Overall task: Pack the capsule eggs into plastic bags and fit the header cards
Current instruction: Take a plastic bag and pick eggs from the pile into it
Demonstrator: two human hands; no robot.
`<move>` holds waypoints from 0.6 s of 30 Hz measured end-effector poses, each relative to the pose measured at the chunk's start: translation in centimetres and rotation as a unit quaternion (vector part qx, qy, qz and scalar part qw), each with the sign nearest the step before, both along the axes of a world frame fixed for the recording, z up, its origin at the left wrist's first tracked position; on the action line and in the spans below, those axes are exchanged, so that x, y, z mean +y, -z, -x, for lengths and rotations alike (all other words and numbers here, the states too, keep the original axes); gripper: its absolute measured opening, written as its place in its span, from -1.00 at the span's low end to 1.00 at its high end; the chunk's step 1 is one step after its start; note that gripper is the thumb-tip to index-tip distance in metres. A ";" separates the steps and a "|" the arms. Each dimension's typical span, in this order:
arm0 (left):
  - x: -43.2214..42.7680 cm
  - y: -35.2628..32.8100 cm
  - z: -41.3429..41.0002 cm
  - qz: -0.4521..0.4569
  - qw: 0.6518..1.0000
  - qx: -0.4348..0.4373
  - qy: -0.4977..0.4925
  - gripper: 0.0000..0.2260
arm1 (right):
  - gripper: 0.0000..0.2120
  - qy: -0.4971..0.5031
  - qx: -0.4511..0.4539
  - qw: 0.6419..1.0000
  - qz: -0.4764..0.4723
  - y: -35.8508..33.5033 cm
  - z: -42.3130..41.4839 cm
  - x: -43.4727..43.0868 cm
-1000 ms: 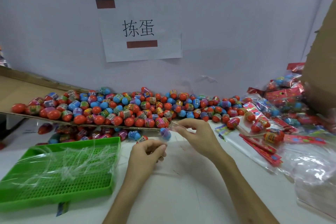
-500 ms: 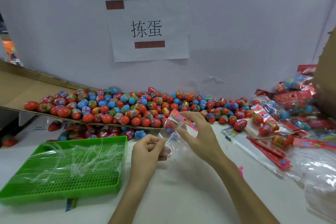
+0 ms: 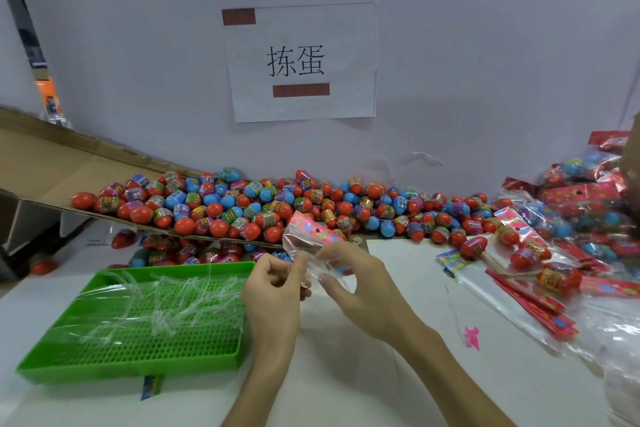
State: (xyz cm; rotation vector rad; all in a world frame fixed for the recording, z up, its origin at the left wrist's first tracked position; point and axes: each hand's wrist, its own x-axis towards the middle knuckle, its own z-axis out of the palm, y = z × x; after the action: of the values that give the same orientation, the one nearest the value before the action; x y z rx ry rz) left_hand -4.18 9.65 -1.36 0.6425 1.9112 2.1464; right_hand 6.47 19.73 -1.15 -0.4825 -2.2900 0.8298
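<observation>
Pinching a clear plastic bag with both hands, just above the white table and in front of the heap of capsule eggs. Left hand curled on the bag's left edge, thumb and fingertips closed on the film. Right hand gripping the lower right part, thumb beneath and fingers arched over. Long axis tilted, running from far-left and high to near-right and low, with the pink header card at the raised far end, pointing toward the eggs and the wall. Hard to tell the bag's contents through the crumpled film. To the left, a green tray holding clear strips, its right rim just beside the left wrist. To the right, flat red cards and packed bags crowding that side of the table. Bare white surface between the forearms and right of the right forearm, open toward the near edge.
</observation>
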 end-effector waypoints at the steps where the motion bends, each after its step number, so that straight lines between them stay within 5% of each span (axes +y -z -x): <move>1: 0.0 0.0 0.0 -0.002 1.000 0.002 -0.001 -0.69 | -0.73 0.006 -0.005 1.000 0.004 0.0 0.0 -0.1; 10: 0.2 0.4 -0.9 -0.020 0.986 0.115 0.119 -0.61 | -0.77 0.062 0.030 0.997 0.018 0.2 0.4 -0.9; 14: 0.2 0.5 -1.6 -0.054 0.971 0.131 0.193 -0.73 | -0.87 0.098 0.103 0.983 0.116 -0.4 0.3 -0.7; 18: 0.0 0.4 -1.7 -0.063 0.975 0.096 0.191 -0.73 | -0.94 0.118 0.221 0.931 0.264 -2.1 -0.2 0.2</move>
State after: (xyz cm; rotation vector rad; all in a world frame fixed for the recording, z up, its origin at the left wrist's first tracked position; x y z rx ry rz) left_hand -2.52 9.68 -1.79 1.1745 1.5776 2.0245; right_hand 6.71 19.91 0.92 -0.7063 -1.5506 1.2862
